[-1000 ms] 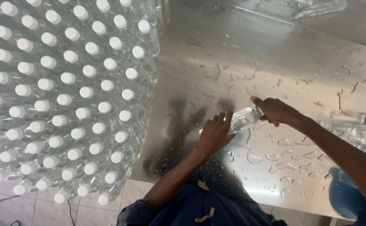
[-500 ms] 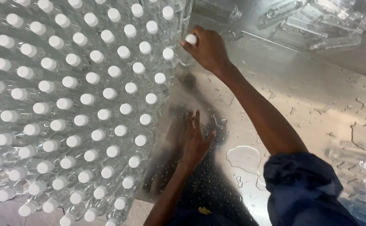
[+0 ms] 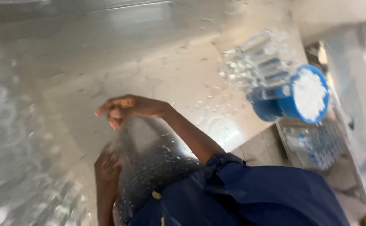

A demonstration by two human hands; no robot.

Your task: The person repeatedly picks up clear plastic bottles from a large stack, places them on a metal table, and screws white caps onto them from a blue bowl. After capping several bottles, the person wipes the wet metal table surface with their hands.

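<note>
The view is blurred by motion. My right hand (image 3: 126, 109) hovers over the wet steel table (image 3: 183, 71), its fingers drawn together and pointing left with nothing visible in them. My left hand (image 3: 106, 164) rests lower down on the table near its front edge, beside my dark blue sleeve, and holds nothing. Clear plastic bottles (image 3: 254, 58) lie in a heap on the table at the right. Just below the heap stands a blue tub (image 3: 306, 95) filled with white caps. Both hands are well apart from the heap and the tub.
A blurred mass of clear bottles in a big bag (image 3: 11, 175) fills the lower left. To the right, below the table's edge, a metal tray (image 3: 317, 146) holds more bottles with blue labels. Water drops cover the tabletop.
The view has swung right, away from the bag of bottles. My right hand has left the bag, where it held a capped bottle, and is back over the table with nothing in it. The left hand stays down.
</note>
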